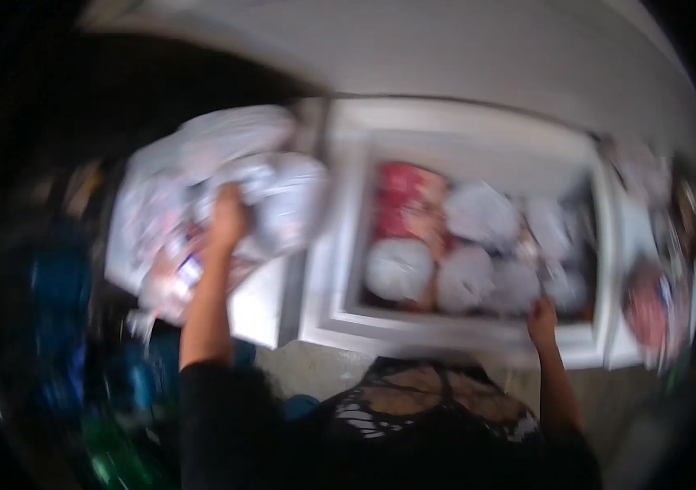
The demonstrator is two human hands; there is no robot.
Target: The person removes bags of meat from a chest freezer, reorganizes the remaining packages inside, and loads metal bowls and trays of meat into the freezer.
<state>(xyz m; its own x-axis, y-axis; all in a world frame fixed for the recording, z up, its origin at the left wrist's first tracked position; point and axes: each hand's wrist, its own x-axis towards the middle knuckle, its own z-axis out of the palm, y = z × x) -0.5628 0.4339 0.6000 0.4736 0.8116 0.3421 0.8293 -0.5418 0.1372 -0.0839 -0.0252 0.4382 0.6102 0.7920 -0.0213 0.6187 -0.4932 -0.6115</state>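
My left hand [230, 214] is closed on a rounded white plastic bag [292, 200], over a pile of other bags to the left of the chest freezer [335, 282]. Blur hides its fingertips. At the freezer's front inner edge, my right hand [541, 318] looks closed, close to the white bundles inside. Whether it grips the rim or a bag does not show. Several white bagged bundles [482, 214] lie in the freezer, along with a red and pink package [403, 196] at its back left.
More clear and white bags [148, 212] are heaped on a white surface at left. The raised lid [478, 53] spans the top. Bagged reddish goods [648, 306] sit right of the freezer. Blue and green bottle-like shapes [119, 449] stand at lower left.
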